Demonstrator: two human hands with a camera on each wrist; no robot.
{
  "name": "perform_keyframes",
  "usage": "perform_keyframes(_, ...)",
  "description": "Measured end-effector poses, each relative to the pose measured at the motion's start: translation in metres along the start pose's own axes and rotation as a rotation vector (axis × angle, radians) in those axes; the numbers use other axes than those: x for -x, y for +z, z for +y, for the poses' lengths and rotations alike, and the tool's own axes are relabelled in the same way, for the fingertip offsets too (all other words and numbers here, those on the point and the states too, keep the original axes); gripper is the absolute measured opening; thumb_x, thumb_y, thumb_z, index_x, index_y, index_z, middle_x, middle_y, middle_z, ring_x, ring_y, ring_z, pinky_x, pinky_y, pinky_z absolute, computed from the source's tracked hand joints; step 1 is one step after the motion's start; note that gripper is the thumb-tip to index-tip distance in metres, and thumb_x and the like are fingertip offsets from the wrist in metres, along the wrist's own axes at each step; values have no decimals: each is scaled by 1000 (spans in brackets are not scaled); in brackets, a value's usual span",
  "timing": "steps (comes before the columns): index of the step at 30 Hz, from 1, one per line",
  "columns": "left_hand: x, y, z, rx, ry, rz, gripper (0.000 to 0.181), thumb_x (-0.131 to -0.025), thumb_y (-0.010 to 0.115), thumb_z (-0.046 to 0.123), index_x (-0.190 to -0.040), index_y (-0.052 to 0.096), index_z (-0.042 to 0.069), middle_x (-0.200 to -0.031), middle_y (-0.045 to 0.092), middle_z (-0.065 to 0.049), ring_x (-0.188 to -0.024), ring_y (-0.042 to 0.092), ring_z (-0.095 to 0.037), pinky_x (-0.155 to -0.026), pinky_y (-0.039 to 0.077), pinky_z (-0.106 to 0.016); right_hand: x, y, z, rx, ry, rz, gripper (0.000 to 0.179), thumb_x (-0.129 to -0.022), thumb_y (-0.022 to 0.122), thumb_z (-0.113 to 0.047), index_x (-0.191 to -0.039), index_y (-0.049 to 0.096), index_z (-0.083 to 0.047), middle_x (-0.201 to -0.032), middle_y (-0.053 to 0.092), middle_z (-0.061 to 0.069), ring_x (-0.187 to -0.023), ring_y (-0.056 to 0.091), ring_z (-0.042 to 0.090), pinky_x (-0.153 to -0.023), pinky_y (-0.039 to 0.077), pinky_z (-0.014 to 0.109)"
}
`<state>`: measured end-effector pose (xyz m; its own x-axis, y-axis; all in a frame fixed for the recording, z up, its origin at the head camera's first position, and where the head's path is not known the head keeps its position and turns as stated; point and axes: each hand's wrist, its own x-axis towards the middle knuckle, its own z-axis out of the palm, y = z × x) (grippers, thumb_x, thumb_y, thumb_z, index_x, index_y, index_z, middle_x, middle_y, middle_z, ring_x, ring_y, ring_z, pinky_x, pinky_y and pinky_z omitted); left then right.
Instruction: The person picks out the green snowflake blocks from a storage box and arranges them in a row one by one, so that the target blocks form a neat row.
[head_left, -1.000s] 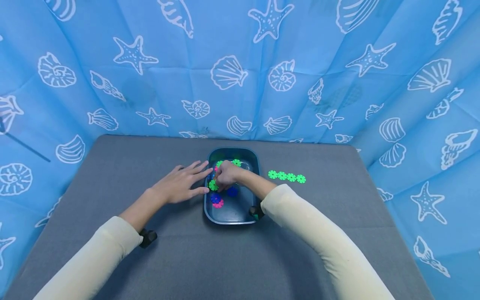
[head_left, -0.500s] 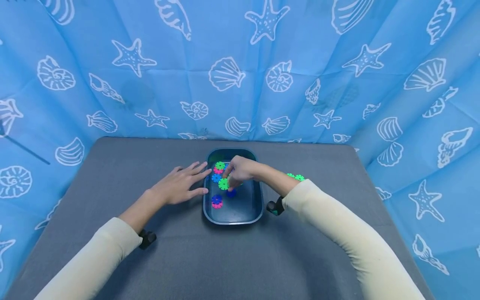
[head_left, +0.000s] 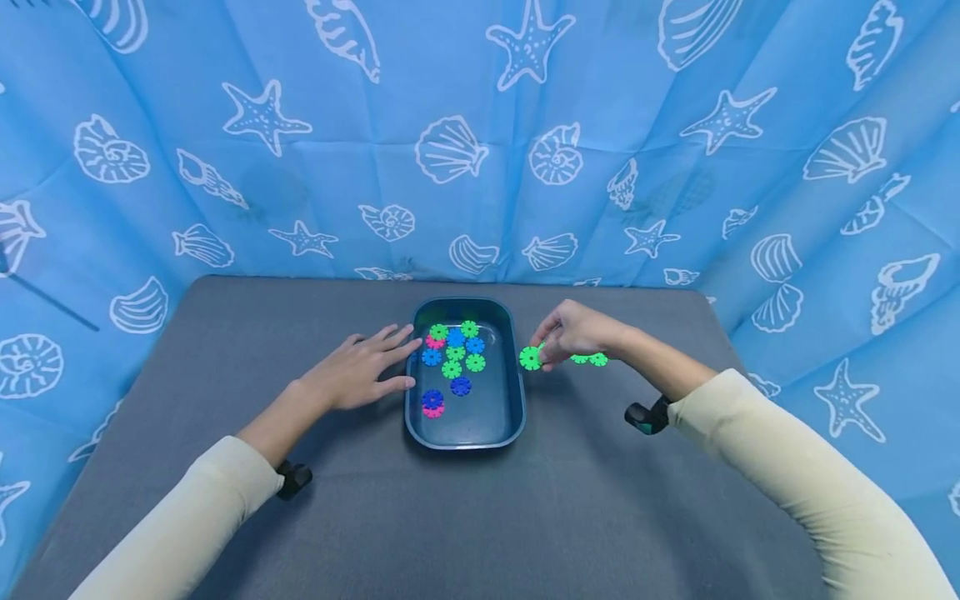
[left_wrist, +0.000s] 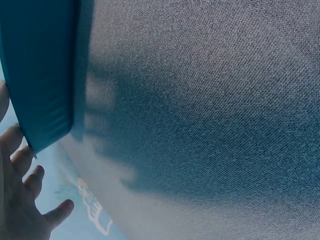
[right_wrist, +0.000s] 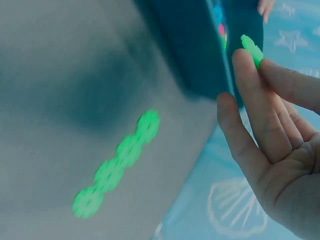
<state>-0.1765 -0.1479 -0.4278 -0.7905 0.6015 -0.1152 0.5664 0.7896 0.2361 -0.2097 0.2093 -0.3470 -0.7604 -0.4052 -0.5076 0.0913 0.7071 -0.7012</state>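
Note:
My right hand (head_left: 573,329) pinches a green notched disc (head_left: 530,358) between thumb and fingers, just past the right rim of the dark blue tray (head_left: 468,443). In the right wrist view that disc (right_wrist: 252,51) is seen nearly edge-on. Below the hand, a row of green discs (right_wrist: 108,175) lies on the table, touching one another; the hand partly hides it in the head view. My left hand (head_left: 360,371) has its fingers spread, the fingertips at the tray's left rim. Inside the tray lie several discs: green (head_left: 476,362), blue (head_left: 461,386) and pink (head_left: 433,412).
A grey cloth covers the table (head_left: 360,517). Behind and to the sides hangs a blue curtain (head_left: 337,150) printed with white shells and starfish. Black straps with small devices (head_left: 647,417) sit on both wrists.
My right hand has come out of the tray to the right, carrying a green disc over toward the row on the table. The left hand stays at the tray's left rim.

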Motion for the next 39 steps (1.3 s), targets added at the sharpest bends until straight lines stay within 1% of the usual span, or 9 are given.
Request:
perform_keyframes(6,1,-2,1,17,-8,-9,72,-99,52,54,-158,31,18,-164,23,-11,-149,19,-40,-110,22,-70,19,-30,34,-41,2,72,27,-94,65,1,-116,64,16,-97,73,24,-88,74,30,-79,59,37)
perform_keyframes(11,1,-1,1,6,-4,-4,71,-100,51,54,-158,30,18,-164,23,-11,-149,19,-40,-110,22,-70,28,-48,66,-86,59,150,28,-96,62,1,-118,62,18,-98,73,24,-86,74,28,-78,60,36)
perform_keyframes(13,1,0,1,2,-1,-2,71,-100,51,54,-158,30,18,-164,22,-11,-149,19,-40,-110,22,-70,31,-52,79,-84,82,185,29,-96,62,1,-118,61,18,-96,73,22,-83,74,26,-77,60,34)
perform_keyframes(17,1,-1,1,9,-5,-8,72,-99,51,55,-158,30,18,-164,21,-10,-150,18,-39,-111,22,-70,35,-57,104,-89,112,244,32,-95,63,-1,-119,60,20,-91,74,17,-78,74,21,-77,60,36)
perform_keyframes(23,0,-1,1,14,-12,-9,72,-99,52,55,-158,31,19,-164,22,-11,-149,19,-39,-110,22,-70,34,-61,141,-129,175,297,35,-96,64,-4,-122,58,20,-86,75,12,-75,73,16,-77,60,38)
perform_keyframes(26,0,-1,1,9,-8,-3,72,-99,52,55,-158,31,18,-164,23,-11,-149,19,-39,-110,22,-70,31,-61,156,-153,208,321,36,-97,63,-4,-123,58,19,-85,74,10,-75,72,15,-76,60,37)
perform_keyframes(31,-1,0,0,6,-12,-7,73,-99,51,57,-158,30,19,-164,21,-10,-150,19,-39,-110,22,-70,26,-57,168,-170,223,344,35,-96,63,-4,-122,59,19,-83,74,7,-73,72,13,-72,60,34)
perform_keyframes(35,0,0,1,14,-20,-11,73,-98,52,57,-158,30,19,-164,22,-9,-150,18,-38,-111,21,-69,22,-50,166,-161,218,349,33,-96,64,-4,-119,61,19,-82,74,8,-73,72,14,-70,60,33)
perform_keyframes(39,0,0,1,6,-22,-11,74,-98,51,57,-158,29,20,-164,21,-9,-150,18,-38,-111,21,-69,18,-45,161,-111,216,369,29,-95,63,-4,-115,64,18,-78,74,8,-70,72,15,-67,60,32)
